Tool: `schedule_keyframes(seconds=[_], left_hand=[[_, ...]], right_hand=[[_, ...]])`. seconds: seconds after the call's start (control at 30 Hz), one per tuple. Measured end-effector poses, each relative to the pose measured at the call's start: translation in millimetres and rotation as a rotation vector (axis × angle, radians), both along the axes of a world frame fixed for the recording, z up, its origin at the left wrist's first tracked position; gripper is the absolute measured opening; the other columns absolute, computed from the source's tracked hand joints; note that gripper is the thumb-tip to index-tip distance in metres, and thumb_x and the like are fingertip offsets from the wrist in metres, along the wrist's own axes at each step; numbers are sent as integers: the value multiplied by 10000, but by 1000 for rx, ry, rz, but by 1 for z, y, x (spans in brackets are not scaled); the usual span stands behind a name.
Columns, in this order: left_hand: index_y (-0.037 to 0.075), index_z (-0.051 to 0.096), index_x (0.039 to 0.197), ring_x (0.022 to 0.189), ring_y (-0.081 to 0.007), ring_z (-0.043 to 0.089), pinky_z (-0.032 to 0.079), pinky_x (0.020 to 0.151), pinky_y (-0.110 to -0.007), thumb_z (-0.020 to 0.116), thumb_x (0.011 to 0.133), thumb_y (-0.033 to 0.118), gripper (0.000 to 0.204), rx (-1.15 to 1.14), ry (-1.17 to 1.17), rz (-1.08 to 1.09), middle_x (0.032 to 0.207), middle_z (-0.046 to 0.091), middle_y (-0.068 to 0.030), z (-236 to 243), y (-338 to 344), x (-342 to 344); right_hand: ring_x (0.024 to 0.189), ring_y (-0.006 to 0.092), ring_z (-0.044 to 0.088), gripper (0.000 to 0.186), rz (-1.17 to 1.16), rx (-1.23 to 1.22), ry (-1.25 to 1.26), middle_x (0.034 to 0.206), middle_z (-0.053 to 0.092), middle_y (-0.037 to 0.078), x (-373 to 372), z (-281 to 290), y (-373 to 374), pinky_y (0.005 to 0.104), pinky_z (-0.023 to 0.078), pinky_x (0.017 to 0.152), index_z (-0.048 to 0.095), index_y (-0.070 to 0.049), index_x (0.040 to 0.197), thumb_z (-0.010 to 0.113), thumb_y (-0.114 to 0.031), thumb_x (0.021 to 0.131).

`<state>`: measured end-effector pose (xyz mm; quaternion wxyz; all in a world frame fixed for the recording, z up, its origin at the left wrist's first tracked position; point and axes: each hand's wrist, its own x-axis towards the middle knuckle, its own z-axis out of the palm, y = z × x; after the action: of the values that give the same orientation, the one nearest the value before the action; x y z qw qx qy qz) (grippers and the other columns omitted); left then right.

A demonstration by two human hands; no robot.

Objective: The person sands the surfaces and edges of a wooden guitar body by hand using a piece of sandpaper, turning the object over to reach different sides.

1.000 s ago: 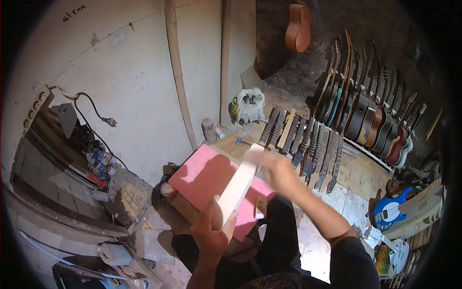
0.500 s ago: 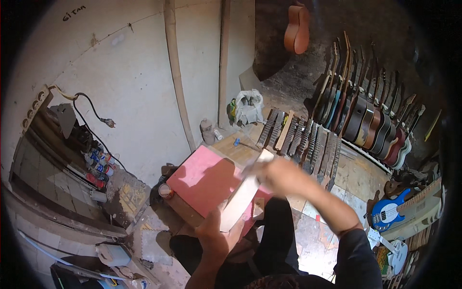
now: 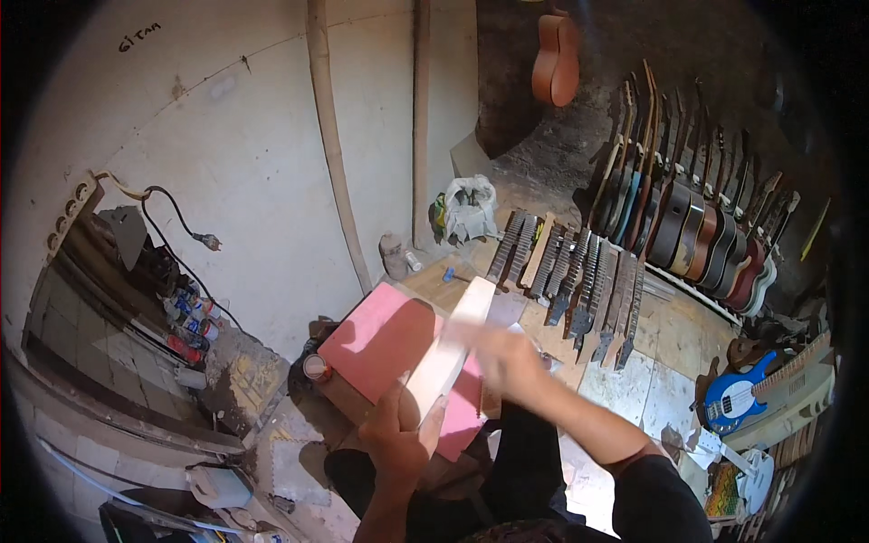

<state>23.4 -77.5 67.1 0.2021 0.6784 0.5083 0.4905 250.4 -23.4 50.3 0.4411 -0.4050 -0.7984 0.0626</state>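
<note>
My left hand (image 3: 398, 436) is closed around the lower end of a long, pale wooden piece (image 3: 429, 384). The piece slants up and away to the right, above a pink board (image 3: 367, 337) that lies in front of my knees. Across the middle of the wood, near its right edge, lies my right hand (image 3: 511, 364). Motion smears its fingers, so whether they hold anything is hidden. The wood's far end sticks out beyond that hand.
Several fretted guitar necks (image 3: 588, 281) lie in a row ahead. A rack of guitars (image 3: 692, 222) stands behind them. A small can (image 3: 315, 366) sits at the board's left, a blue-headed hammer (image 3: 450, 274) beyond it. The blue electric guitar (image 3: 733, 398) is far right.
My right hand has slid down and toward me along the wood. The wood's far end has swung slightly left, while my left hand keeps its hold.
</note>
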Motion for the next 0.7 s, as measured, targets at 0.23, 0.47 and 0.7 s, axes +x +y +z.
schedule_keyframes(seconds=[0.23, 0.47, 0.7], left_hand=[[-36, 688, 1240, 794, -302, 762, 599, 748, -378, 918, 797, 194, 550, 253, 92, 67, 927, 746, -167, -6, 10, -11], [-24, 697, 1221, 545, -109, 504, 462, 563, -284, 958, 753, 166, 569, 62, 68, 32, 669, 569, -23, -4, 14, 0], [5, 722, 1184, 684, -127, 614, 505, 670, -292, 958, 719, 184, 551, -10, -20, -29, 773, 657, -43, -6, 52, -53]], right_hand=[[1032, 386, 757, 541, 173, -72, 59, 1264, 747, 193, -46, 41, -37, 423, 622, 915, 709, -84, 1361, 591, 20, 843], [968, 366, 755, 478, -377, -436, -135, 1155, 772, 203, 94, -44, 103, 411, 602, 811, 711, -49, 1336, 601, -67, 871], [1009, 154, 676, 721, 55, -841, 326, 1253, 706, 67, 85, 0, 71, 296, 569, 689, 529, -78, 1560, 733, -255, 892]])
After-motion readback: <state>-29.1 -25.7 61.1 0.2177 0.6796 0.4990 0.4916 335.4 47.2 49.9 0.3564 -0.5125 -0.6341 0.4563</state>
